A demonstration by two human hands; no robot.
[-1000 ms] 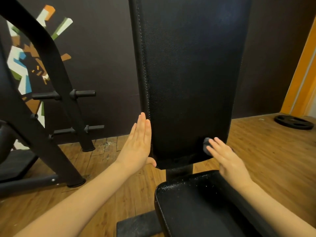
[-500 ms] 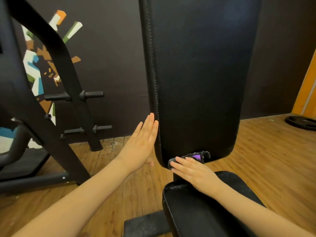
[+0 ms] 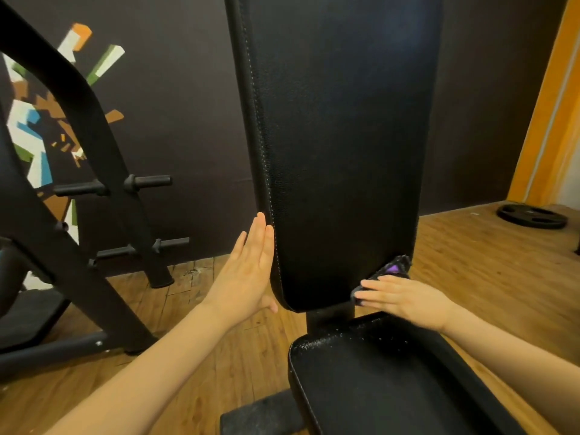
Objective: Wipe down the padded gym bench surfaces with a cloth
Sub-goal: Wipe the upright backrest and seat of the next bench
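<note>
Cloth (image 3: 394,270) pressed on backrest (image 3: 339,152), hands flat, nothing readable

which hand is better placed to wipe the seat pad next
Right. The right hand already presses the cloth on the backrest's lower corner, just above the seat pad; the left hand has no cloth.

Black back pad (image 3: 339,152), dark cloth (image 3: 390,271) with purple patch, brown wood floor (image 3: 486,277)
</note>
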